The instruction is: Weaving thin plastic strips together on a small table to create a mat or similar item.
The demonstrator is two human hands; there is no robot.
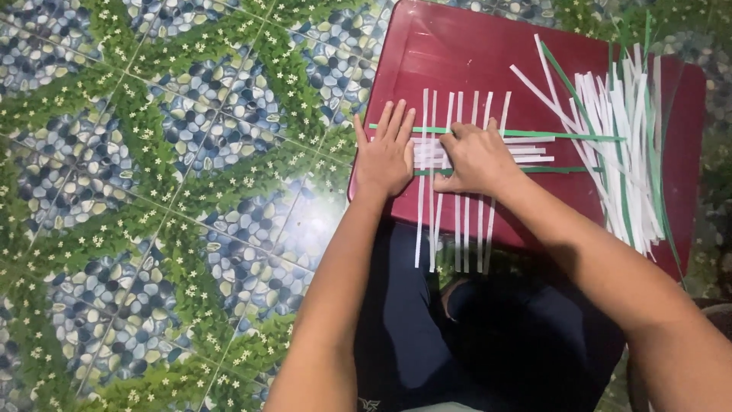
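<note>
My feed is evenly lit, moderately bright, by soft overhead light. A pale glare patch sits on the glossy tiled floor (313,217) at about seven o'clock from centre, and a fainter sheen crosses the dark red board (450,57) near twelve o'clock. Shadow pools under my forearms toward five o'clock, where dark clothing loses detail. Focus is slightly soft throughout; corners curve and smear, worst at two o'clock.

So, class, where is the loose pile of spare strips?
The pile of strips lies on the red board's right side, beyond the right hand.
</note>
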